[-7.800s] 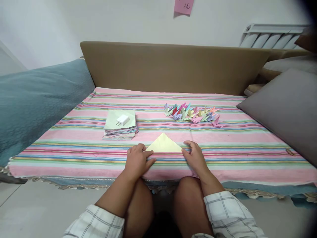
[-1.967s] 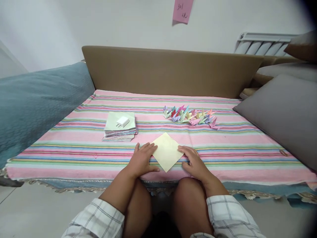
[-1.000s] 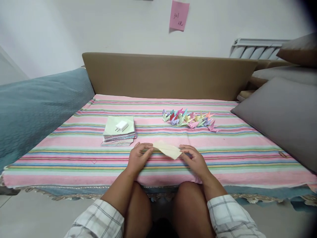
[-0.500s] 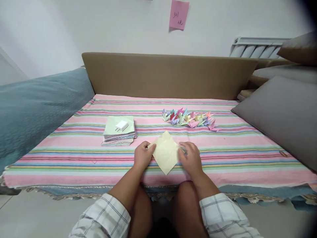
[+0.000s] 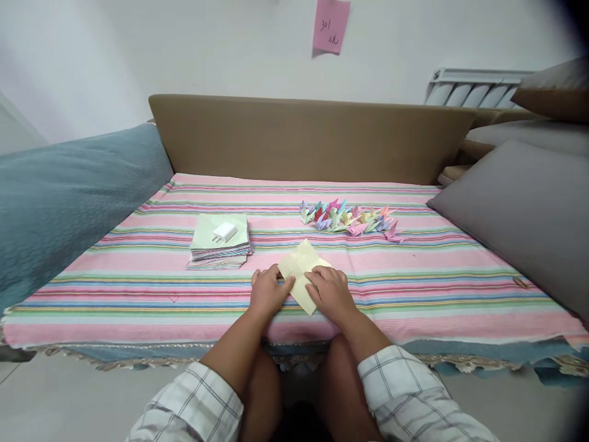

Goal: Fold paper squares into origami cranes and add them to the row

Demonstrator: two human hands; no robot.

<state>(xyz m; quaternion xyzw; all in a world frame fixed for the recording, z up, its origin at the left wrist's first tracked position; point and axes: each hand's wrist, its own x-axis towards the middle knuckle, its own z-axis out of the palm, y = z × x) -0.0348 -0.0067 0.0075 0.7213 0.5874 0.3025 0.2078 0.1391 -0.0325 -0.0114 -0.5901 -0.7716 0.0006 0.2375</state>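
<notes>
A folded sheet of pale yellow paper [image 5: 297, 265] lies near the middle of the front edge of the pink striped sofa seat [image 5: 138, 276], between both hands. The left hand's [image 5: 267, 293] grip grasps its left corner, thumb on top; the right hand's [image 5: 332, 293] bent fingers overlap its right side, whether pinching I cannot tell.

The sheet [image 5: 300, 263] lies before the cranes [image 5: 347, 219], right of the stack [image 5: 218, 252].

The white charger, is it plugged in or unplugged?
Unplugged: the white charger lies on the stack of paper, its prongs bare and in no socket.
</notes>
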